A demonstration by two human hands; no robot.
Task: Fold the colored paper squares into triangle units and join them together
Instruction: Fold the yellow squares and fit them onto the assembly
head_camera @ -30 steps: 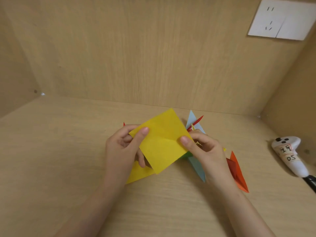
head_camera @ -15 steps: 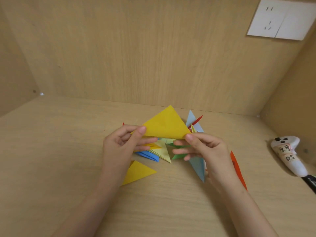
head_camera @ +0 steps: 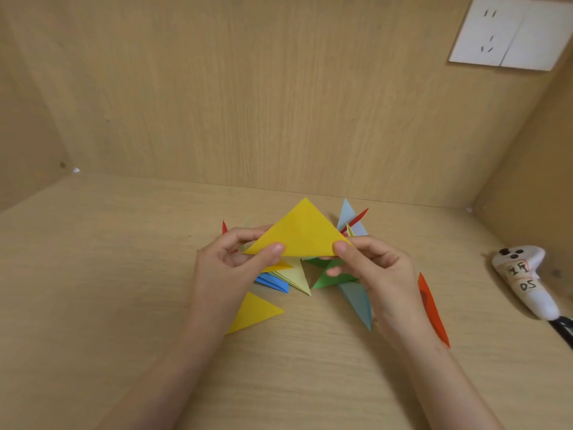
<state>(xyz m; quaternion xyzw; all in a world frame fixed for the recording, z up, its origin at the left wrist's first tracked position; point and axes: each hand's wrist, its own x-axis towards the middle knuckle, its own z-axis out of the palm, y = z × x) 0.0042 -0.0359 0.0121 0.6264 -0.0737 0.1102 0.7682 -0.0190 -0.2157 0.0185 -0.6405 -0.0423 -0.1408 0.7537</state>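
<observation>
A yellow paper, folded into a triangle with its tip pointing away from me, is held up above the table. My left hand pinches its lower left corner and my right hand pinches its lower right corner. Beneath it lies a heap of folded units: pale yellow, blue, green and light blue. A second yellow triangle lies flat by my left wrist. A red-orange unit lies right of my right wrist.
A white controller with a handwritten label lies at the table's right edge. Wooden walls close in the back and both sides; a white socket plate sits on the back wall at upper right. Bare wooden table stretches left.
The yellow sheet was an open square a second ago; it is now folded in half into a triangle, and both hands have shifted to pinch its lower corners.
</observation>
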